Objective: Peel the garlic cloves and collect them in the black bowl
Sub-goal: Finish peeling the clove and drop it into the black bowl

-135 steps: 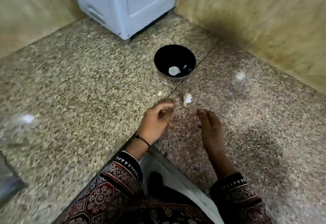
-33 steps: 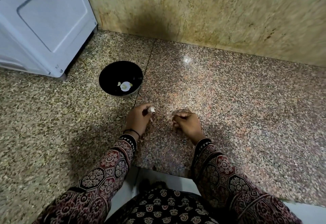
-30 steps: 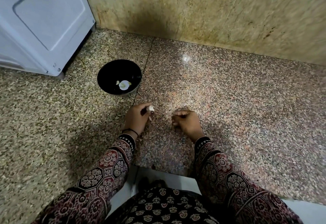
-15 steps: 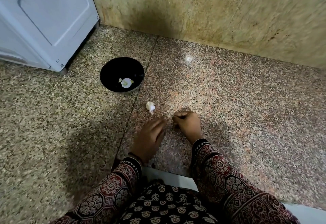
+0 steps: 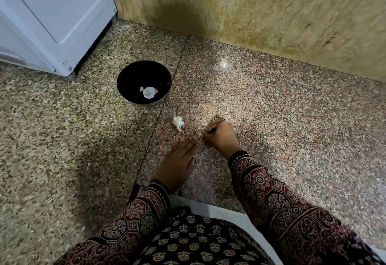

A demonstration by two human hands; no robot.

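The black bowl [image 5: 144, 82] stands on the speckled granite counter, with a few pale garlic pieces [image 5: 148, 92] at its bottom. A white garlic piece with papery skin [image 5: 178, 122] lies loose on the counter between the bowl and my hands. My left hand [image 5: 177, 163] lies with straight fingers on the counter below the garlic, holding nothing. My right hand [image 5: 221, 136] is curled into a loose fist just right of the garlic; whether something small sits inside its fingers is hidden.
A white appliance [image 5: 52, 16] fills the back left corner, close behind the bowl. A tan stone wall [image 5: 250, 8] runs along the back. The counter's front edge [image 5: 208, 204] lies near my body.
My left hand let go of the garlic piece, left it on the counter and drew back toward me with fingers straight. My right hand stayed curled in place.
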